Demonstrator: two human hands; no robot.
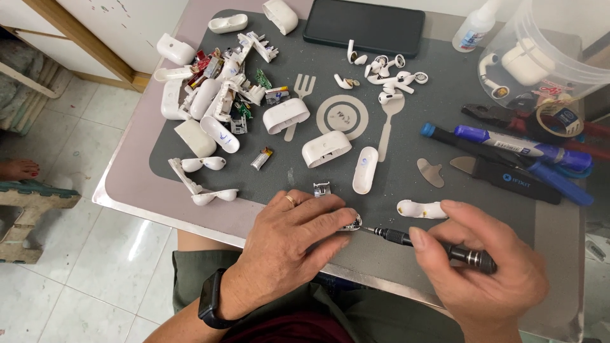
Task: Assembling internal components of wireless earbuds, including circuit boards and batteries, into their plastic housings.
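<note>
While pinched in the left hand point(298, 232), a small metallic part point(351, 223) is met by a screwdriver point(432, 246).
The black, knurled tool is gripped by the closed right hand point(486, 270).

The work mat point(406, 184) looks like matt grey rubber, lying on a smooth, pale tabletop point(146, 190) with a shiny metal edge. The opened earbud cases point(326, 148) and loose earbuds point(389, 76) are glossy white plastic. The screwdriver point(438, 246) in the right hand point(483, 267) has a dark metal shaft with a knurled, ringed grip. The left hand point(292, 244) wears a gold-coloured metal ring point(290, 200) and a matt black wristband point(211, 298). The tub point(546, 54) is clear plastic
</note>
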